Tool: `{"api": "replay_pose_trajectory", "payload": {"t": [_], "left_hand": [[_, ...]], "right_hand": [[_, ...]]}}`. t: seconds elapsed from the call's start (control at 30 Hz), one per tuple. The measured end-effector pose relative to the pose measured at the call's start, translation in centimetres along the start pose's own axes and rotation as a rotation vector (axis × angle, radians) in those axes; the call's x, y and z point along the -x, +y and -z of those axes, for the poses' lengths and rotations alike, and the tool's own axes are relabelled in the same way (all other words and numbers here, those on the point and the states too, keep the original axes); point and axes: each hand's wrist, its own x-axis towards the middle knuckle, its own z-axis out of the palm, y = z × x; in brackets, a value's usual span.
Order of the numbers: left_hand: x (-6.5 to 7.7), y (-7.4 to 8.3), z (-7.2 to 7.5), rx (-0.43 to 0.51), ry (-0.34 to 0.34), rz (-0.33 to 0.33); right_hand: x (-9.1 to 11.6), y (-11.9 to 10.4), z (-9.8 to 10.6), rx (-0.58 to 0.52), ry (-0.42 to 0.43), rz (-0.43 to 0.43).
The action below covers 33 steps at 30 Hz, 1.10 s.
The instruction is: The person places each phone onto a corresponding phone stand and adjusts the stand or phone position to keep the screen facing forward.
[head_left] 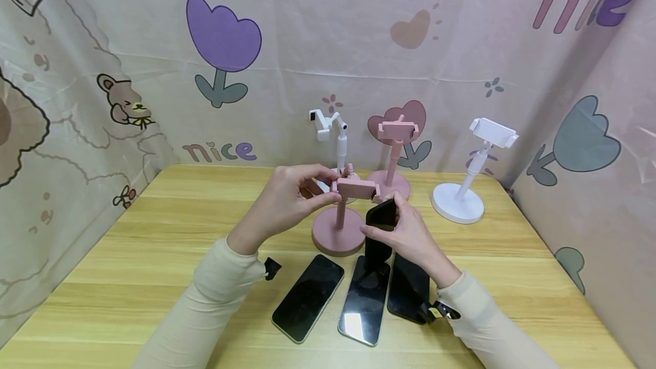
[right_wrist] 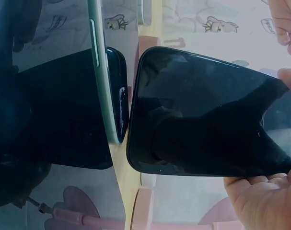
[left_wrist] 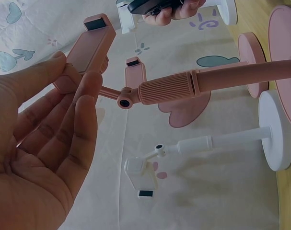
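My left hand [head_left: 287, 198] pinches the left end of the holder on the front pink phone stand [head_left: 357, 189], thumb in front and fingers behind. The left wrist view shows the ribbed pole [left_wrist: 167, 88] and the joint below that holder. In my right hand [head_left: 417, 238] a black smartphone [head_left: 378, 235] stands upright, gripped by its upper sides between thumb and fingers. Its dark glass [right_wrist: 203, 115] fills much of the right wrist view. The phone's lower end overlaps a silver-edged smartphone [head_left: 364, 306] lying below it on the table.
Two more smartphones lie flat, one to the left [head_left: 308, 299] and one to the right [head_left: 410, 289]. Behind stand a white phone stand [head_left: 341, 147], a second pink stand [head_left: 393, 158] and another white stand [head_left: 458, 203]. A printed cloth [head_left: 307, 44] hangs behind the wooden table [head_left: 179, 232].
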Motion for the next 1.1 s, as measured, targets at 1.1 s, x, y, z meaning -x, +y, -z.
{"api": "replay_pose_trajectory", "payload": {"t": [1.1], "left_hand": [[0.0, 0.0, 0.1, 0.000, -0.006, -0.005]], "right_hand": [[-0.2, 0.3, 0.4, -0.233, 0.120, 0.121]]}}
